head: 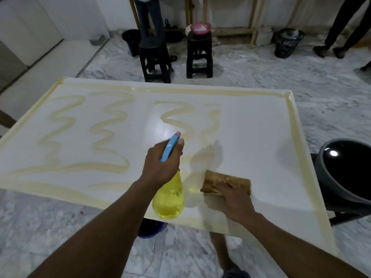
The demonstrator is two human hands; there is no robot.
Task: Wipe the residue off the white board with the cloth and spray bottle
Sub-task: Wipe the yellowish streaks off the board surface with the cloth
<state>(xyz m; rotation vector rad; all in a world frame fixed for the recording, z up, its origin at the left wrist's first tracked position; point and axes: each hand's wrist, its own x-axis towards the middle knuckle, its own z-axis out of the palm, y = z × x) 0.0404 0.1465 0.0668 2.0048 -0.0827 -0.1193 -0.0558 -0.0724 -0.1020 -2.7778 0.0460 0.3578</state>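
Observation:
A large white board (251, 137) lies flat in front of me, streaked with yellowish wavy residue (108, 129) over its left and middle parts and along its edges. My left hand (162, 163) grips a spray bottle (168, 197) with a yellow body and a blue head, held above the board's near edge with the nozzle pointing away from me. My right hand (234, 199) presses flat on a brown cloth (224, 181) that lies on the board's near right part. The board around the cloth looks free of streaks.
A black round bin (345, 173) stands at the board's right side. Two black stools (156, 59) stand beyond the far edge, one bearing a pink bowl (200, 28). A black basket (289, 43) and people's legs (345, 25) are at the back. A blue bucket (150, 229) sits under the board.

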